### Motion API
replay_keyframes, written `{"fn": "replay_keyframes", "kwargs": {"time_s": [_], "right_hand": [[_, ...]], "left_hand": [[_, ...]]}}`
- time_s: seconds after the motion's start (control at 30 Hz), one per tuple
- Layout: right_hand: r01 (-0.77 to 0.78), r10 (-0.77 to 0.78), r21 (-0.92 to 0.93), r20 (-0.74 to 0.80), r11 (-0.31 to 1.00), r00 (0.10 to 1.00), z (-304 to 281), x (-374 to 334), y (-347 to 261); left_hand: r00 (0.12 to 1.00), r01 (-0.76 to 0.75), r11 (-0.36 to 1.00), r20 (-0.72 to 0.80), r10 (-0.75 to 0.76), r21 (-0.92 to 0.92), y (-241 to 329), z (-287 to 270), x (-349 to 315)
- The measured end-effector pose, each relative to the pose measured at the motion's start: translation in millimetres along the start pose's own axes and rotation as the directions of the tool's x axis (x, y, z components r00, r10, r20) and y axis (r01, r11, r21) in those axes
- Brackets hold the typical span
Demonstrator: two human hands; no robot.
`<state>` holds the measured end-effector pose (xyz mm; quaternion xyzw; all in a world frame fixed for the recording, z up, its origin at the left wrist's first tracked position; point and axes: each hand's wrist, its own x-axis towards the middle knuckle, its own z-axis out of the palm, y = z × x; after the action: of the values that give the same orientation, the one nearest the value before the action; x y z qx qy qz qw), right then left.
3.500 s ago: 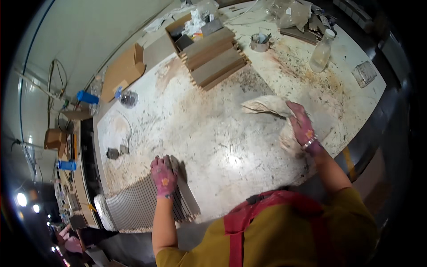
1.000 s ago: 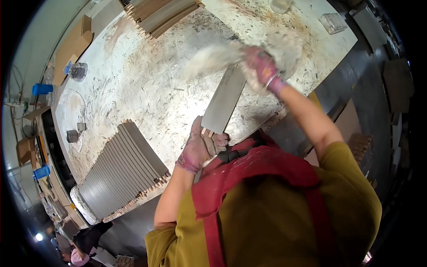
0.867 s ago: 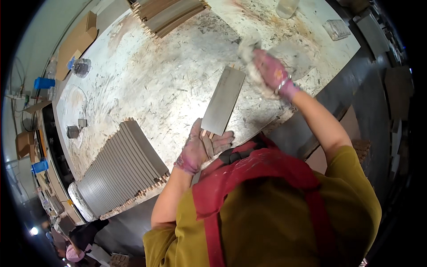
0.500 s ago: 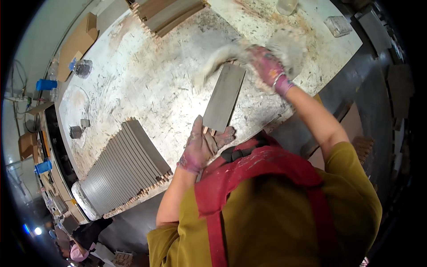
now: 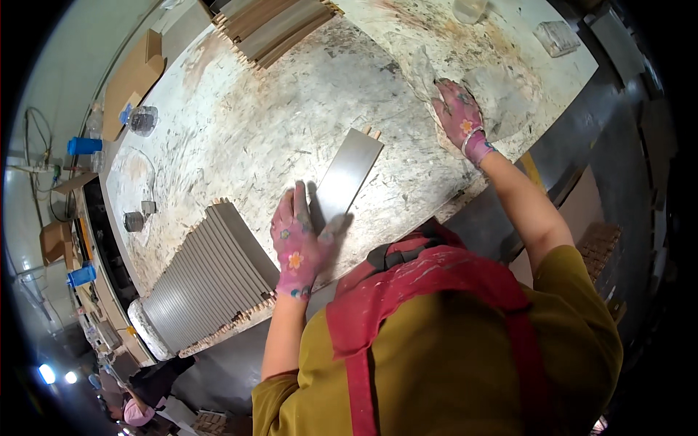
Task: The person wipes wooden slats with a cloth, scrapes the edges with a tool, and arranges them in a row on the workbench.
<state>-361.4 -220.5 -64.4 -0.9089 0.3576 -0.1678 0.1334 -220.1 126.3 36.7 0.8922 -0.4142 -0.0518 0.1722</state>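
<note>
Head view: with my hands well apart, my left hand [image 5: 297,243] spreads at the near end of a grey panel [image 5: 350,168] on the table [image 5: 240,131], its grip unclear; my right hand [image 5: 458,115] covers a limp, pale cloth [image 5: 422,69], hold hidden. Ahead of my left, the panel seems stiff, light, perhaps slick: best pinched by its long edges, sparing the far-end pegs [image 5: 371,133]. Similar panels [image 5: 207,276] stand left of that hand.
</note>
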Motion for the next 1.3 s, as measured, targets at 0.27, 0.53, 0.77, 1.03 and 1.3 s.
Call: {"fn": "replay_keyframes", "kwargs": {"time_s": [0.27,0.53,0.77,1.03,1.3], "right_hand": [[-0.021,0.021,-0.011,-0.004,1.000,1.000,-3.7,-1.4,-2.8],[0.007,-0.006,0.076,-0.023,0.997,1.000,-2.5,0.4,1.1],[0.066,-0.066,0.056,-0.012,0.996,0.998,-9.3,1.0,-2.2],[-0.135,0.153,0.541,0.011,0.830,0.988,-32.3,3.2,3.7],[-0.061,0.094,0.411,-0.059,0.910,0.994,-64.9,11.7,6.6]], "left_hand": [[0.994,-0.057,0.991,0.084,0.068,-0.121,26.0,24.8,24.0],[0.977,-0.108,0.992,0.192,0.094,0.065,33.5,-12.8,-2.3],[0.963,0.207,0.846,0.050,-0.264,0.491,-59.9,-59.0,-40.7],[0.993,0.012,1.000,0.117,-0.014,0.016,-17.4,-66.4,40.9],[0.999,-0.048,0.833,-0.023,0.042,-0.551,-94.1,4.4,208.5]]}}
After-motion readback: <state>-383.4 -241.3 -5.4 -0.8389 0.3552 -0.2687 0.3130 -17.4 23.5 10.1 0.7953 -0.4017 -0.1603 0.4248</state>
